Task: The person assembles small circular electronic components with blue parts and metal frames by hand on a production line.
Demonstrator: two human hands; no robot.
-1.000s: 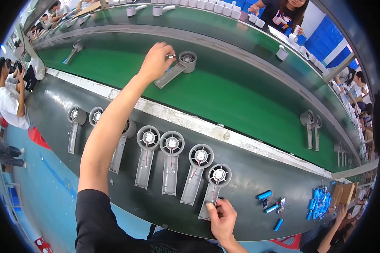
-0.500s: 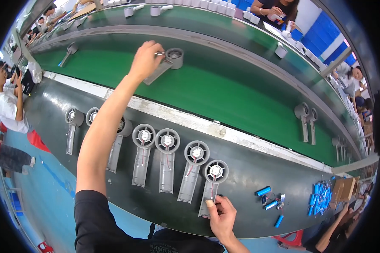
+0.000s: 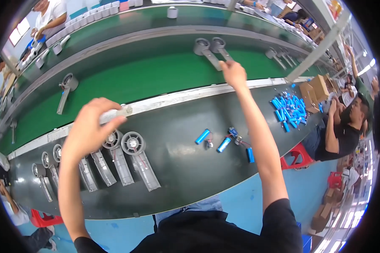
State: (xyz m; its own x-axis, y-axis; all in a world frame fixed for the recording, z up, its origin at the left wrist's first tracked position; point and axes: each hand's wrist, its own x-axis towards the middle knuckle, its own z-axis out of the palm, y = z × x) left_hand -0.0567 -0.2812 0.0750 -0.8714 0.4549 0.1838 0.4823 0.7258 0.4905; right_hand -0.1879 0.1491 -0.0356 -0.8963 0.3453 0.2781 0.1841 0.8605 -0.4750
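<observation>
1. Looks to me like you're at the fetching step: your right grip (image 3: 234, 75) is out over the green belt (image 3: 156, 78), right by the handle ends of two grey fan bodies (image 3: 209, 55).
2. Can't tell if you've actually pinched a handle tbh, your fingers overlap them from this angle.
3. Your left grip (image 3: 88, 126) is wide, nothing visible in it, hanging above the row of fan bodies (image 3: 145, 170) on the bench (image 3: 177, 185).
4. Next move, imo, calls for a firm hold on those handles and enough lift to clear the white rail (image 3: 177, 98). Mind the loose blue cells (image 3: 224, 145) near your right forearm.
</observation>
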